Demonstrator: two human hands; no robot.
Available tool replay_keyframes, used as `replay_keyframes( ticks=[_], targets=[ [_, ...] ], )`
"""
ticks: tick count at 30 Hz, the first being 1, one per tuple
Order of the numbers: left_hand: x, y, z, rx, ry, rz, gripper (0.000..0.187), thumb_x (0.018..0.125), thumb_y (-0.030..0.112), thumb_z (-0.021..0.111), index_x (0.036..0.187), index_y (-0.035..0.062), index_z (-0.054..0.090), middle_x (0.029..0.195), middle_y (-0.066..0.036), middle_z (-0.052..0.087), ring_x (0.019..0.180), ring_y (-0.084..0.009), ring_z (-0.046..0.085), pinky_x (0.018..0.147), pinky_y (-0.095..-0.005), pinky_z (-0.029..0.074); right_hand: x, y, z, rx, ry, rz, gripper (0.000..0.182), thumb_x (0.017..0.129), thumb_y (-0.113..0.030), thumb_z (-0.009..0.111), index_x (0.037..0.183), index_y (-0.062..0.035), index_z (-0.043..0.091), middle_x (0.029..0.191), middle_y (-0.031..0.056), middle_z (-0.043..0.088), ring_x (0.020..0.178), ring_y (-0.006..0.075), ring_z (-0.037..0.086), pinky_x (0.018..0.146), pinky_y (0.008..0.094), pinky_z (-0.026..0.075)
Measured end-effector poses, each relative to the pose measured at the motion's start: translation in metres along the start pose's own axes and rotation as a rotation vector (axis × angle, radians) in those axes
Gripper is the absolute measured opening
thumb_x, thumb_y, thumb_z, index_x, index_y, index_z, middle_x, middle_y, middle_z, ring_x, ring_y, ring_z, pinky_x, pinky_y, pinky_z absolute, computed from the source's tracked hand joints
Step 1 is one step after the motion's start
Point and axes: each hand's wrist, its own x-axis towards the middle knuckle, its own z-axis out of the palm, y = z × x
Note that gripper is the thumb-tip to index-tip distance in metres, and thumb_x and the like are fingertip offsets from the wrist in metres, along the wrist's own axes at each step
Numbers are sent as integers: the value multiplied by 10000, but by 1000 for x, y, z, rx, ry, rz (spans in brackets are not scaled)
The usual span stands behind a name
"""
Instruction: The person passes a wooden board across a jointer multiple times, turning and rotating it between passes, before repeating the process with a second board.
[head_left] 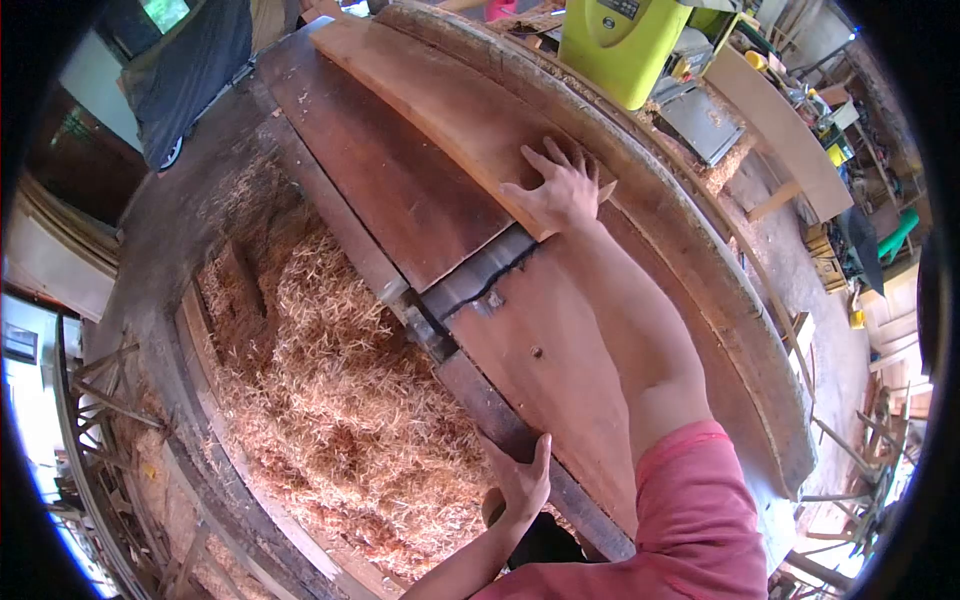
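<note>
My right hand (562,192) lies with fingers spread on the near end of a long wooden board (440,90). The board runs away from me along the bed of a wood planer, beside its raised side. Just left of that hand is the metal cutter gap (480,270), between the dark far bed (390,160) and the lighter near bed (545,350). My left hand (522,482) grips the dark rail (490,405) along the near bed's left edge, thumb up. Its other fingers are partly hidden by the rail.
A large heap of wood shavings (350,400) lies left of the planer. A lime-green machine (615,45) stands beyond its raised side. A dark cloth cover (190,80) hangs at the upper left. Tools and timber crowd the right side, near a curved wooden panel (780,130).
</note>
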Motion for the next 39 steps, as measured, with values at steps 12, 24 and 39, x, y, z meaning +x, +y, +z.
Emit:
replay_keyframes(
  ticks=[12, 24, 39],
  targets=[
    [8, -20, 8, -54, 73, 230, 1136, 892, 329, 798, 1577, -132, 19, 1588, -386, 176, 1479, -484, 266, 1232, -535, 244, 6, -121, 7, 8, -182, 40, 884, 915, -794, 435, 1605, -243, 401, 1721, 112, 227, 1601, 384, 88, 1271, 608, 32],
    [251, 34, -244, -804, 162, -78, 1008, 968, 694, 560, 1677, 176, 65, 1694, -159, 208, 1551, -372, 231, 1275, -470, 200, -316, -175, -73, 343, -402, -516, 751, 936, -543, 644, 1542, -152, 435, 1624, 238, 318, 1550, 447, 197, 1144, 747, 185],
    [160, 79, -261, -472, 232, 86, 798, 800, 313, 900, 1304, -110, 448, 1223, -214, 611, 1069, -279, 639, 905, -432, 536, -444, -53, -99, 195, -435, -115, 827, 800, -601, 737, 1479, -166, 557, 1602, 223, 412, 1531, 463, 264, 1202, 705, 175]
  ],
)
